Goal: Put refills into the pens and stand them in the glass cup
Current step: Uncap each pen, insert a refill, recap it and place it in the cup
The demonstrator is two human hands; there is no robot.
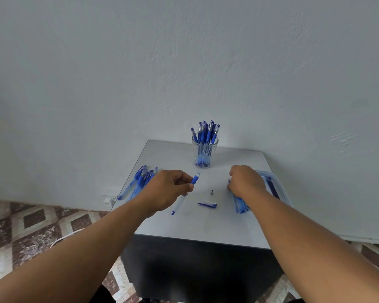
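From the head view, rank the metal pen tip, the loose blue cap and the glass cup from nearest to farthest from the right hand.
Measured from the right hand:
1. Metal pen tip, just to its left on the table.
2. Loose blue cap, left and closer to the person.
3. Glass cup, at the back by the wall.

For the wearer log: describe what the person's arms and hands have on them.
Both forearms are bare up to the frame's edge: no sleeves show. The left hand and the right hand wear no gloves. No watch, bracelet or ring can be seen on the wrists or on the parts of the fingers that show.
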